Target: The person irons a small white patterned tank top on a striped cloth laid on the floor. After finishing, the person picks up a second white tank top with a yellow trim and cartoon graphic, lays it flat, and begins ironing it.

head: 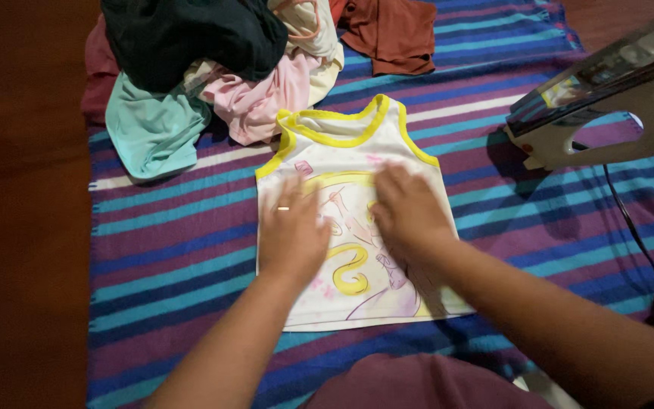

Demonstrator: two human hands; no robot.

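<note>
A small white sleeveless top [346, 155] with yellow trim and a printed picture lies flat, neck away from me, on a striped purple and blue cloth [175, 242]. My left hand [291, 231], a ring on one finger, presses palm down on the top's left half. Pressing flat on the right half is my right hand [406, 208]. Both hands are blurred, fingers spread, holding nothing.
A clothes iron [607, 98] stands upright at the right on the striped cloth, its black cord [637, 235] trailing toward me. A heap of clothes lies beyond the top: dark [191, 38], pink [266, 98], teal [149, 129] and rust-brown [391, 34] pieces. Dark red floor [24, 227] flanks the left.
</note>
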